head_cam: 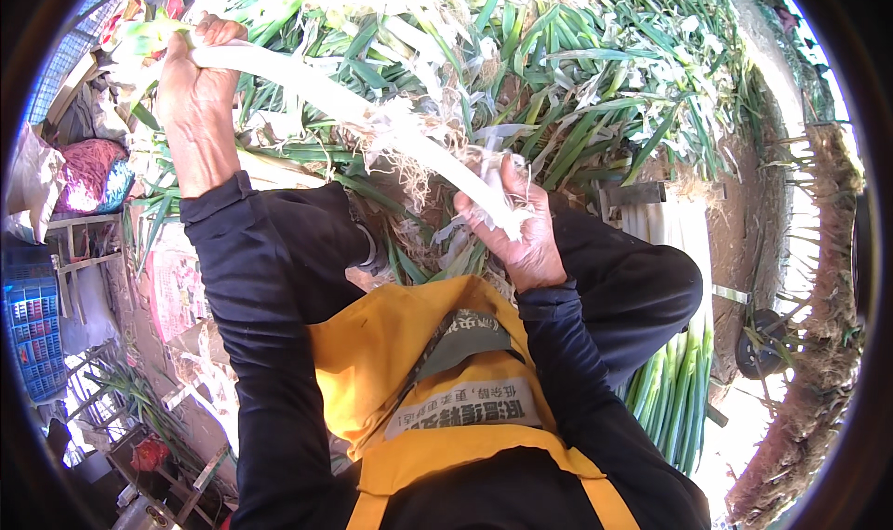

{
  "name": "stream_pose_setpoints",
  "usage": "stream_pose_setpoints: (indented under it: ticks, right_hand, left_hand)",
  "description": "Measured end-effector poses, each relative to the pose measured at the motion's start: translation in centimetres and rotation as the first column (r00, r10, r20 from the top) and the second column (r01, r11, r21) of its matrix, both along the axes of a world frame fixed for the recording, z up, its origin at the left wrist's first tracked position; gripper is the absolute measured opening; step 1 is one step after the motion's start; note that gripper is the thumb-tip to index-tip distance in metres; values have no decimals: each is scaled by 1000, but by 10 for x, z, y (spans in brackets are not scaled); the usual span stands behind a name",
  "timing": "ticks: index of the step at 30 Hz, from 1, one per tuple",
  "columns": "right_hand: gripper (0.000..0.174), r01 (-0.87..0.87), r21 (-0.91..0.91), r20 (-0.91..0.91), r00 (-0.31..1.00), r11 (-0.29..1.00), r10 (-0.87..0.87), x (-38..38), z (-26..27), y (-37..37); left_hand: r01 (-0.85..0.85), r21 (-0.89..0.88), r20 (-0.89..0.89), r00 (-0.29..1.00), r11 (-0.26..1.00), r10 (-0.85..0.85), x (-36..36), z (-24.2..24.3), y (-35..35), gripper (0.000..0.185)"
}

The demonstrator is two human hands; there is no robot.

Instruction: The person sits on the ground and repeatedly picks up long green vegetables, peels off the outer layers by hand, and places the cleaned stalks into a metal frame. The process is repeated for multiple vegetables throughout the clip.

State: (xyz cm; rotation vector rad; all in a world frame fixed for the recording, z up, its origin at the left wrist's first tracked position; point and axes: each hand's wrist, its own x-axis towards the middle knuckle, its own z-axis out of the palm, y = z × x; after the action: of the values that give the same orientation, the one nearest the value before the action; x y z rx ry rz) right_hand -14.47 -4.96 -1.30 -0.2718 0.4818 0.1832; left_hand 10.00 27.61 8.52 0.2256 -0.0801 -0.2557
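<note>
My left hand (202, 87) is closed around the upper part of a long white scallion or leek stalk (307, 87), near its green leaves. The stalk slants down to the right above my lap. Dry skin and stringy roots (411, 164) hang around its middle; I cannot tell whether one stalk or two overlap there. Its lower white end lies in my right hand (520, 233), with the fingers curled around it. Thin papery skin (492, 167), partly blurred, hangs by the right fingertips.
Piled green leaves and peelings (579, 70) cover the ground ahead. Trimmed stalks (673, 362) lie bundled on a low rack (635, 194) beside my right knee. A blue plastic crate (31, 335) and a reddish net bundle (91, 174) stand at left. A dark round object (762, 345) lies at right.
</note>
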Motion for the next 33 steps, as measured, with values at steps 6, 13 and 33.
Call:
stream_pose_setpoints:
  ticks: [6,13,33]
  right_hand:
    - [32,-43,-122,418,904,992,91,-13,9,-22]
    - [38,-181,-784,127,890,594,438,-109,73,9]
    - [35,-185,-477,-92,983,859,161,-45,9,6]
  left_hand:
    - [-16,55,-22,1000,998,17,4,1,3,52]
    - [135,116,-221,969,984,-107,-4,-5,-12,53]
    - [-308,302,8,947,902,321,12,-11,-13,53]
